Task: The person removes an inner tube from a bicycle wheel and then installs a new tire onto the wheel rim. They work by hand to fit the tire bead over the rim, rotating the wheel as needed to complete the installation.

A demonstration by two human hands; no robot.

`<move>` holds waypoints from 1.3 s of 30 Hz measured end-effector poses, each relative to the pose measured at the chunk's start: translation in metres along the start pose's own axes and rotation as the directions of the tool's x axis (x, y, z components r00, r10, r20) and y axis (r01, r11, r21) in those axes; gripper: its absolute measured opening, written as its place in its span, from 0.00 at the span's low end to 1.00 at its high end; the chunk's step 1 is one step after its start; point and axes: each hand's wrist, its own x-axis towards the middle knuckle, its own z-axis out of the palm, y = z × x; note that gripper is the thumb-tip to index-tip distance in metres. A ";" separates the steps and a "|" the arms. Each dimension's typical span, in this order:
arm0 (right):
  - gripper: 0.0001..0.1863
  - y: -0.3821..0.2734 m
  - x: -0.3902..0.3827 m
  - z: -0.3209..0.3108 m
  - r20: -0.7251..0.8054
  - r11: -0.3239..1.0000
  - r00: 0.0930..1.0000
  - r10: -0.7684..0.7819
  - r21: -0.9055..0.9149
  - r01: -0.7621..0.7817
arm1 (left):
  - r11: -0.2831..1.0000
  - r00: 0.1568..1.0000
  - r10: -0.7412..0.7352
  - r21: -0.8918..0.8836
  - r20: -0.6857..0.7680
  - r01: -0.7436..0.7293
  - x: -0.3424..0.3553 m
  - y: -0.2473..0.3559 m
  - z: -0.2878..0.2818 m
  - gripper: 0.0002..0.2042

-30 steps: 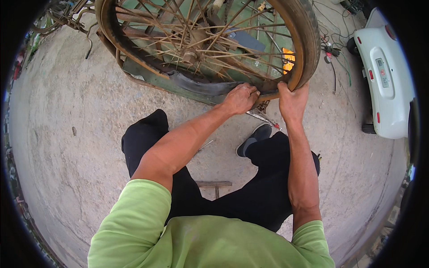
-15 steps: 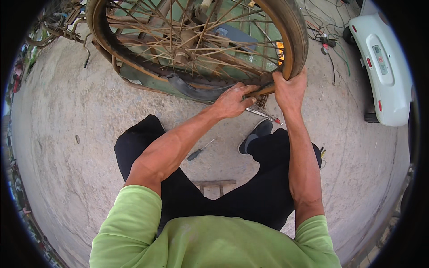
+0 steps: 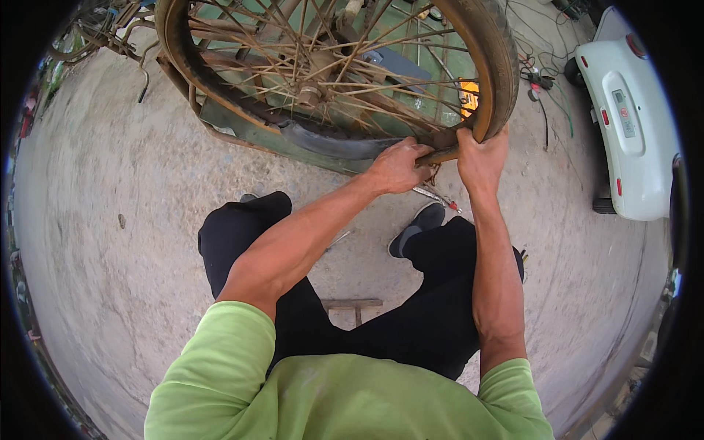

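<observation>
A worn wheel with rusty spokes and a hub [image 3: 309,95] stands before me, its tire [image 3: 501,70] curving down the right side. Out of the lower part of the tire bulges a dark grey inner tube [image 3: 330,144]. My left hand [image 3: 400,166] is closed on the tire's lower edge, where the tube runs in under the fingers; the exact grip is partly hidden. Just to the right, my right hand [image 3: 484,155] wraps round the tire at its lower right, thumb on the inner side.
Behind the wheel lies a green panel [image 3: 253,139] with an orange item [image 3: 468,97]. A metal tool [image 3: 438,199] rests on the ground near my shoe [image 3: 418,227]. A low wooden stool [image 3: 353,303] shows between my legs. Cables [image 3: 546,77] and a white toy car [image 3: 629,121] are at right.
The wheel and both hands have shifted slightly to the right. My left fingers, stretched along the tire before, are now more curled. My left forearm now hides most of the screwdriver.
</observation>
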 end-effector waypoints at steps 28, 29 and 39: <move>0.34 -0.004 -0.010 0.012 -0.138 0.994 0.987 -0.081 -0.090 0.069 | 0.788 0.994 -0.046 -0.615 -0.098 -0.024 0.003 0.034 -0.001 0.26; 0.31 0.003 -0.011 0.013 -0.141 0.994 0.988 -0.056 -0.099 0.042 | 0.731 0.995 -0.059 -0.682 -0.083 -0.014 0.000 0.039 -0.005 0.25; 0.22 0.008 -0.003 0.009 -0.068 0.996 0.995 -0.072 0.046 0.075 | 0.844 0.914 -0.326 -0.509 -0.240 0.168 -0.011 -0.015 -0.013 0.21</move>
